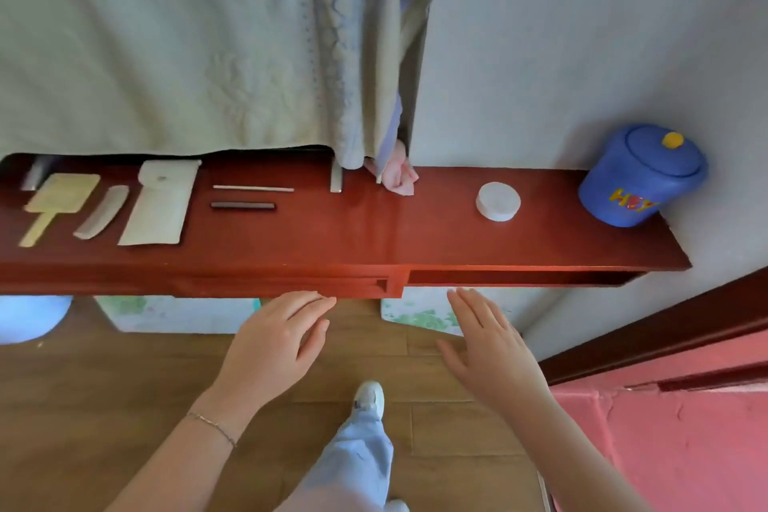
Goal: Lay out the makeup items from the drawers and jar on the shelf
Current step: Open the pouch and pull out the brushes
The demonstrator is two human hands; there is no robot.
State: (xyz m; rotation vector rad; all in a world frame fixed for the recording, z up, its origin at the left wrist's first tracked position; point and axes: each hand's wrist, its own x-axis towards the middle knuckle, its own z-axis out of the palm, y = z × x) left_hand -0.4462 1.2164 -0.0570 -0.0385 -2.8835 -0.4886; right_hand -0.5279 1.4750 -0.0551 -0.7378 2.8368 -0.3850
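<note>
Both hands hover empty just below the red shelf (332, 237): left hand (274, 341) and right hand (490, 345), fingers straight and relaxed; blue jar (640, 175) stands lidded at its far right end.

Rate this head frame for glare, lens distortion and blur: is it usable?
Head view: usable. Daylight is soft, with a mild sheen on the red shelf near its middle. Wide-angle bending curves the shelf's front edge and tilts the blue jar. The laid-out items on the shelf's left end look slightly soft. Left hand and right hand are sharp, without motion blur.
</note>
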